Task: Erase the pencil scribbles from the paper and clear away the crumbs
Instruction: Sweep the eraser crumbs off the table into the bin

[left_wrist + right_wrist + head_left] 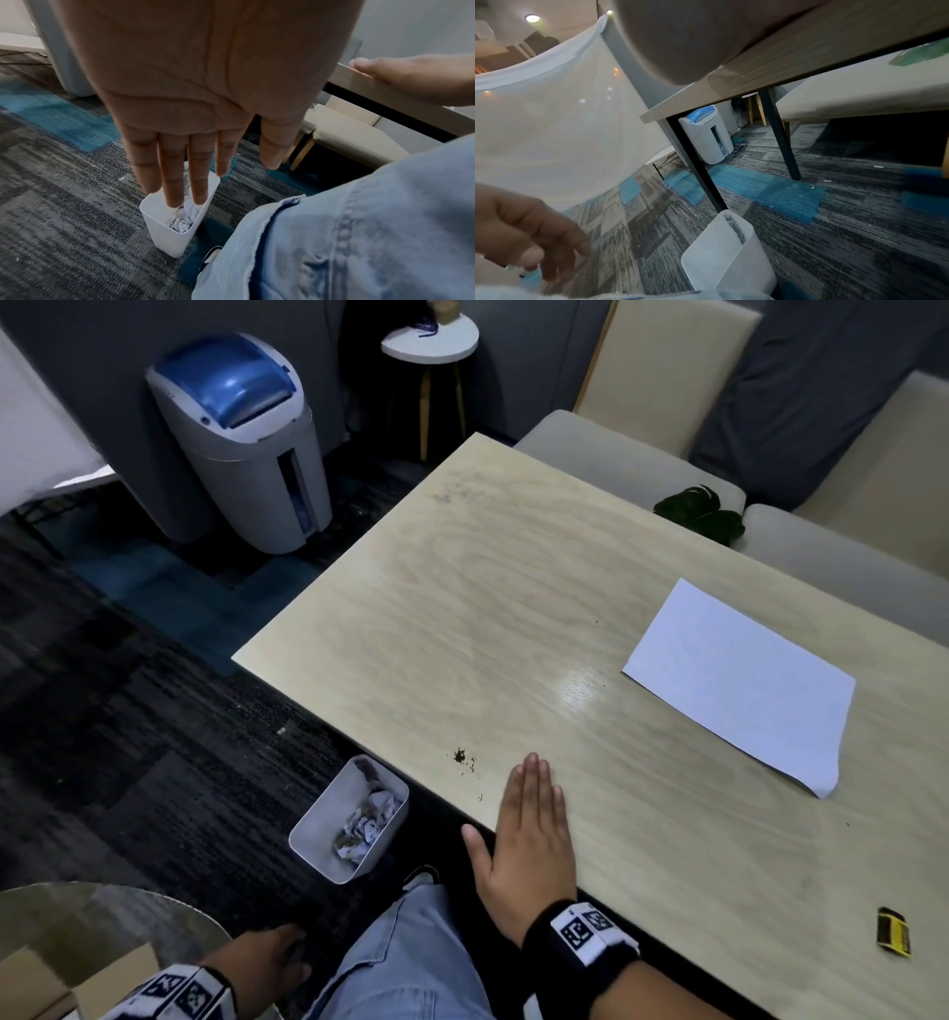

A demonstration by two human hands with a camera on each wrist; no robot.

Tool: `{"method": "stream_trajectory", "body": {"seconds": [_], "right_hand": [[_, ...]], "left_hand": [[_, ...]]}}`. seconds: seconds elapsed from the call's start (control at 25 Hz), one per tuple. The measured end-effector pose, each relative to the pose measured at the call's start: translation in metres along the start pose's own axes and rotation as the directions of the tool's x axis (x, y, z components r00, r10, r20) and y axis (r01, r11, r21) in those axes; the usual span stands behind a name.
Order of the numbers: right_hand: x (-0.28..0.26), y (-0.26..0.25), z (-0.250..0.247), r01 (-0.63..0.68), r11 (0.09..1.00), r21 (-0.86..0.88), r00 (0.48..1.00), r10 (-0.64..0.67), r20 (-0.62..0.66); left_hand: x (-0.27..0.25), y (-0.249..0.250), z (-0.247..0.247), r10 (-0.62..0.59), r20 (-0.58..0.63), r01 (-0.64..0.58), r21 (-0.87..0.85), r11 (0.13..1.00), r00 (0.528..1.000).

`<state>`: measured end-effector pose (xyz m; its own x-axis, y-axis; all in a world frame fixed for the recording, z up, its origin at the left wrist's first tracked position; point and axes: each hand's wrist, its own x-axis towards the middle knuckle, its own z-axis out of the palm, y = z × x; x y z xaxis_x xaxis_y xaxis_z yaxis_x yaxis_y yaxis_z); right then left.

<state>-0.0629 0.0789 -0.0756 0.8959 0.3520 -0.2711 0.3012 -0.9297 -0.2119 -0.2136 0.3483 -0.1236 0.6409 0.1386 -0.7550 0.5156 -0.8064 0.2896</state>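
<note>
One paper (739,685), long axis diagonal

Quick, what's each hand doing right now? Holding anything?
Left hand: open, fingers straight, holding nothing, above the bin.
Right hand: open, flat on the table edge.

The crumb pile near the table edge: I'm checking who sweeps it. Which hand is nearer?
Right. The right hand lies flat on the table beside the crumb pile; the left hand hangs below, off the table.
</note>
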Motion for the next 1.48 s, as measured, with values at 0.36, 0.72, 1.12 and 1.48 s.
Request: {"method": "stream_trajectory", "body": {"seconds": [0.36,0.72,1.12,1.48], "right_hand": [[0.036,-0.039,-0.016,0.177,0.982,0.068,0.984,-0.178,0.011],[0.000,-0.008,0.007,-0.002,1.000,0.004,1.000,0.002,0.003],[0.042,-0.041,-0.020,0.085,0.987,0.138,0.995,-0.077,-0.058],[0.027,-0.052,0.007,0.079,0.997,-0.017,0.997,-0.079,0.002]], "left_hand": [[0.001,0.001,0.002,0.016,0.001,-0.016,-0.082,0.997,1.000],[0.005,-0.005,0.005,0.023,0.000,-0.023,-0.015,1.000,1.000],[0.006,-0.002,-0.002,-0.045,0.071,0.041,0.049,0.998,0.996],[0.003,-0.004,0.006,-0.050,0.148,0.041,0.062,0.997,0.988]]}}
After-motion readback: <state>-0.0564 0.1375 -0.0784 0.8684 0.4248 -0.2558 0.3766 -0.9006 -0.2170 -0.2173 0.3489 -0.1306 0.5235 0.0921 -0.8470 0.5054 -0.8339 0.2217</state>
